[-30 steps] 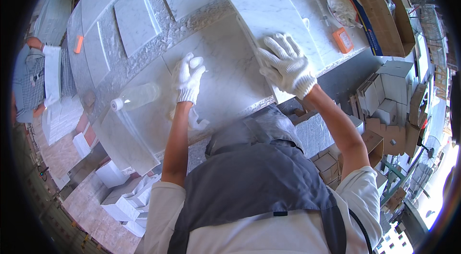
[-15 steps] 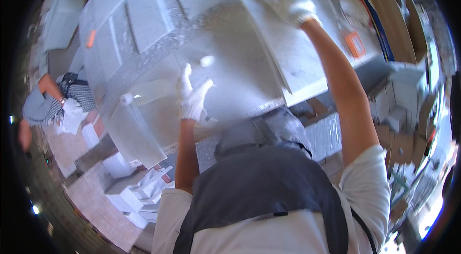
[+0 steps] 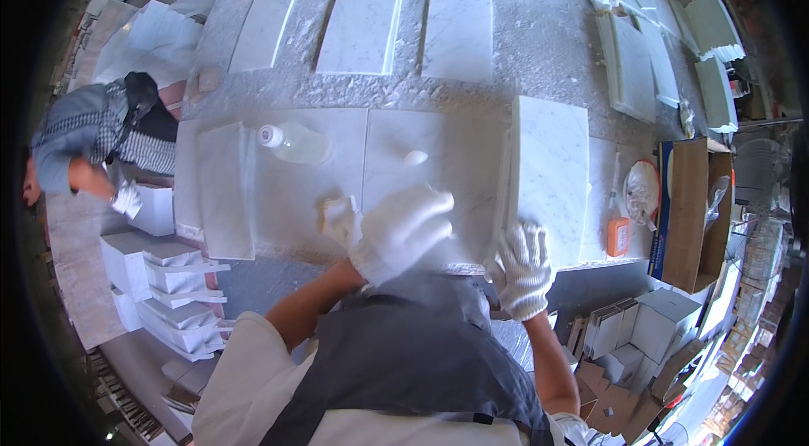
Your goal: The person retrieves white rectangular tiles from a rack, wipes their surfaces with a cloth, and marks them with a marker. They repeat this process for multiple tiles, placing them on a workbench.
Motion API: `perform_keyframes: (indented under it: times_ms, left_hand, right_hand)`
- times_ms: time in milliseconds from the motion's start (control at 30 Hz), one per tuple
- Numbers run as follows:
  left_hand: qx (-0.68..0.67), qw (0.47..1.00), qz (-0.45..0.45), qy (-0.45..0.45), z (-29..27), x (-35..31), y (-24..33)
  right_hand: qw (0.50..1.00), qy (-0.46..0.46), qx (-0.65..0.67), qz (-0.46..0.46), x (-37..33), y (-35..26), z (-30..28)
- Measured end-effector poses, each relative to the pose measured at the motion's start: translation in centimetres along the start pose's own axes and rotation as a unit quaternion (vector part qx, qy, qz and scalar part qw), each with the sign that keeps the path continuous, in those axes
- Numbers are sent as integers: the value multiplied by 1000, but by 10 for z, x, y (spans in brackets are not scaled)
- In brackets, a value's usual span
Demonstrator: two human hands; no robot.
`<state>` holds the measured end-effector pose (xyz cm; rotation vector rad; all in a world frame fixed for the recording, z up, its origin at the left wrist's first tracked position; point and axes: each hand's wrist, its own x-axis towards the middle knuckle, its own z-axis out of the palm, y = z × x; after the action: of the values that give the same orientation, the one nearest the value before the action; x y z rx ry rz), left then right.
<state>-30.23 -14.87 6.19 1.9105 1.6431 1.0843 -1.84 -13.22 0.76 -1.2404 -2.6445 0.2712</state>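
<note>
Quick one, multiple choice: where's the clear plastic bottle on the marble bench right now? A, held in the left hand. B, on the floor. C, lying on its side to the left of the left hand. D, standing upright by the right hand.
C: the clear bottle lies on its side on a marble slab, up and left of the gloved left hand, untouched; the right hand rests on another slab's near edge.

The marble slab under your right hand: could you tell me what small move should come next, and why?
Probably slide the marble slab a little further onto the bench. The right hand presses its near edge, which sits about at the bench's front edge, and the slab overlaps the neighbouring tile rather than lying flat beside it. The left hand rests on that tile, by a folded cloth.
</note>
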Motion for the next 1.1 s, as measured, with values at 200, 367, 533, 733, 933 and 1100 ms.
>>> perform_keyframes:
  times_ms: [200,367,533,733,933,1100]
  left_hand:
    - [-56,994,56,-72,19,-18,-1]
    - [-18,985,26,-173,15,-43,-27]
    - [-3,979,-137,-149,13,-64,-30]
    - [90,834,-431,-333,18,-106,7]
    - [141,736,-573,-331,63,-160,16]
    - [165,784,-464,-378,93,-184,7]
  right_hand:
    - [987,47,-52,144,-75,46,4]
    - [889,87,89,440,-157,82,44]
    - [862,-100,122,482,-200,94,76]
    - [808,-383,165,416,-212,145,105]
    - [845,-482,15,231,-290,202,196]
    - [779,-558,70,275,-344,223,231]
